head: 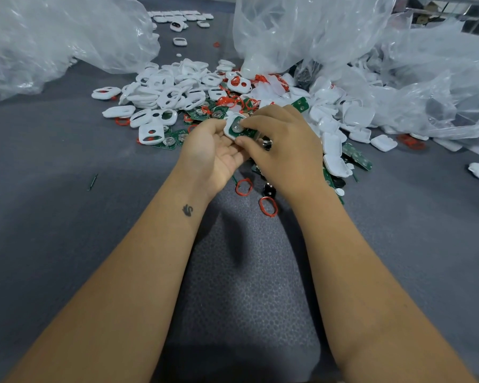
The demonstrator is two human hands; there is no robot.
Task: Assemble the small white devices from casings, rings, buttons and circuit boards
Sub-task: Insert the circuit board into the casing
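Note:
My left hand (pixel 210 153) cradles a small white casing (pixel 231 127) with its open side up, fingers curled under it. Inside the casing lies a green circuit board (pixel 239 129) with a round silver battery holder. My right hand (pixel 282 142) pinches the board from above with thumb and fingertips, and a small dark part shows under its fingers. Behind the hands lies a heap of white casings (pixel 172 92), red rings (pixel 227 102) and green boards (pixel 174 139). White back covers (pixel 335 125) are piled to the right.
Two loose red rings (pixel 244 187) (pixel 268 206) and a black button (pixel 269 190) lie near my wrists on the grey foam mat (pixel 246 286). Crumpled clear plastic bags (pixel 53 37) (pixel 371 51) fill the back left and right. Several finished devices (pixel 177 17) sit far back.

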